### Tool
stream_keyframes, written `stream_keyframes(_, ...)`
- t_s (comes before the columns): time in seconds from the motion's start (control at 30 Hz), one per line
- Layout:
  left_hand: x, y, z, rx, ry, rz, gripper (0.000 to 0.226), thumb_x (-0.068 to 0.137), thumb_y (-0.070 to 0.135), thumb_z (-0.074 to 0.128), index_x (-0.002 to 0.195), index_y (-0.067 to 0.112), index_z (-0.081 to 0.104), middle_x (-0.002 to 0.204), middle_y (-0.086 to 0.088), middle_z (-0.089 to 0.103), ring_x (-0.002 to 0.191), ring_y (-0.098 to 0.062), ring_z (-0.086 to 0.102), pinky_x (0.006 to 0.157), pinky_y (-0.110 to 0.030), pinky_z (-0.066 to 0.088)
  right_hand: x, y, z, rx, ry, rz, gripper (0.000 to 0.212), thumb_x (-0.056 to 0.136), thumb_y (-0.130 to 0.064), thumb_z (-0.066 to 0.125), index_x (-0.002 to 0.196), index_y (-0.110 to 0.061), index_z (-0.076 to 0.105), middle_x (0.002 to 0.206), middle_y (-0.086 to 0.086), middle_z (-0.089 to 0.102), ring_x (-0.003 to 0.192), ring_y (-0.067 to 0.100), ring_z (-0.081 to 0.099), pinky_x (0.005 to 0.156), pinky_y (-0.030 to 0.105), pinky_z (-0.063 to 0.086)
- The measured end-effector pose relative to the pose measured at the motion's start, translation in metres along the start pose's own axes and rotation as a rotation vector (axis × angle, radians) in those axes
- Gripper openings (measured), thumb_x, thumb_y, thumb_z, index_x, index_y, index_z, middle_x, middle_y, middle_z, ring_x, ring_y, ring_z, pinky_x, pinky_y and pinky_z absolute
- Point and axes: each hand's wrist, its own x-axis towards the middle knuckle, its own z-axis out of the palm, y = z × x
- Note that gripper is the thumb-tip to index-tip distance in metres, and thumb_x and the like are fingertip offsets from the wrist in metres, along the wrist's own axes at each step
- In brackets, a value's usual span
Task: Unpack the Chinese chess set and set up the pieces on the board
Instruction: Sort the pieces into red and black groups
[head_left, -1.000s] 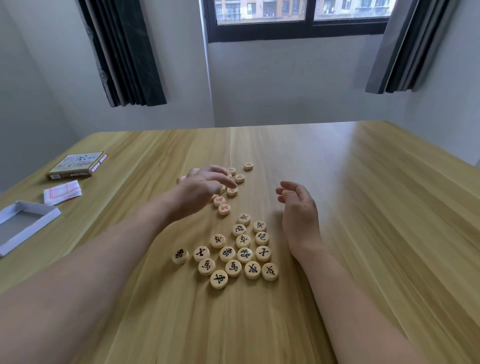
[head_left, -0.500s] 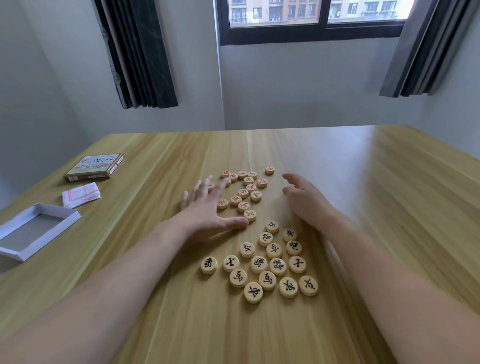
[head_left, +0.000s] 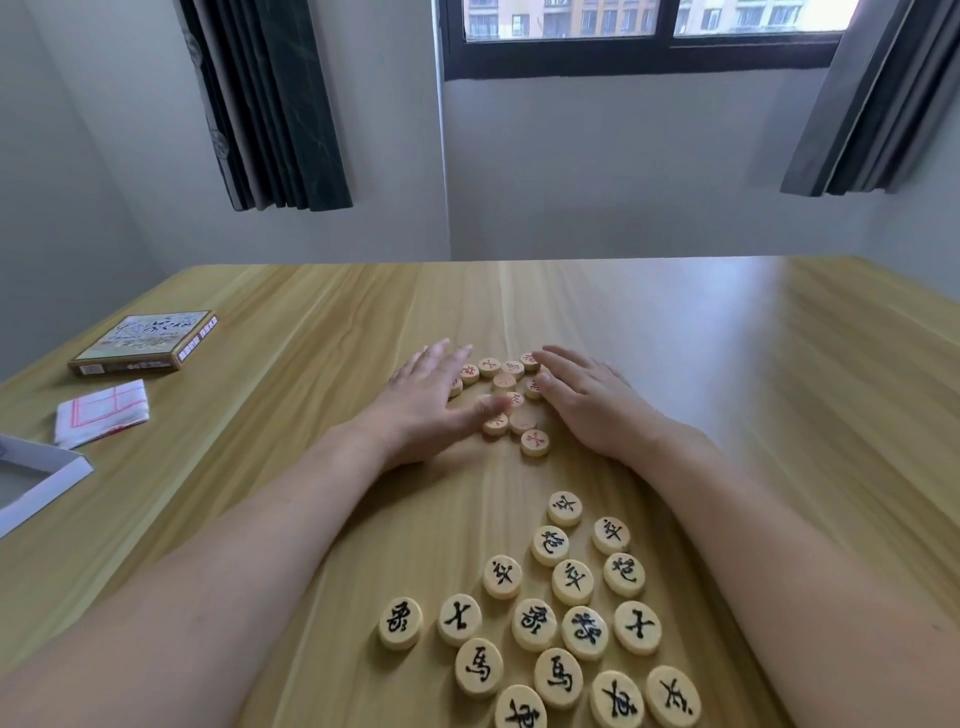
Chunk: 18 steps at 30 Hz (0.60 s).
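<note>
Several round wooden pieces with red characters (head_left: 505, 382) lie bunched in the middle of the wooden table (head_left: 727, 364). My left hand (head_left: 423, 400) lies flat against their left side, fingers straight and its thumb touching the pieces. My right hand (head_left: 587, 397) lies flat against their right side, fingers straight. Closer to me, between my forearms, several pieces with black characters (head_left: 556, 618) lie face up in a loose cluster. The folded paper board (head_left: 101, 413), white with red lines, lies at the left.
The chess set's box lid (head_left: 145, 342) lies at the far left of the table. An open white box tray (head_left: 39, 480) sits at the left edge. Beyond the table are a wall, dark curtains and a window.
Both hands have moved forward and closed in on the red pieces from either side, bunching them tighter. The camera has tipped so the black pieces sit lower in view.
</note>
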Motion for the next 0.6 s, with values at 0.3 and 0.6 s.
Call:
stream_keyframes(0.3, 0.000, -0.005, 0.001, -0.656, 0.012, 0.032, 0.074, 0.078, 0.036, 0.038, 0.152, 0.031, 0.033, 0.150, 0.007, 0.044, 0.140, -0.009, 0.035, 0.119, -0.036, 0.023, -0.001, 0.000, 0.001, 0.044, -0.039, -0.052, 0.045, 0.103, -0.042, 0.023, 0.146, -0.035, 0.036, 0.154, -0.017, 0.029, 0.143, 0.003, 0.018, 0.119, 0.039, 0.004)
stream_keyframes(0.6, -0.008, -0.016, 0.003, -0.583, 0.046, 0.006, 0.075, 0.079, 0.036, 0.038, 0.153, 0.036, 0.026, 0.160, 0.007, 0.029, 0.146, -0.010, 0.024, 0.122, -0.042, 0.018, -0.030, -0.008, -0.009, 0.157, -0.103, -0.046, 0.050, 0.101, -0.044, 0.036, 0.149, -0.038, 0.026, 0.154, -0.008, 0.032, 0.144, 0.012, 0.017, 0.119, 0.032, 0.009)
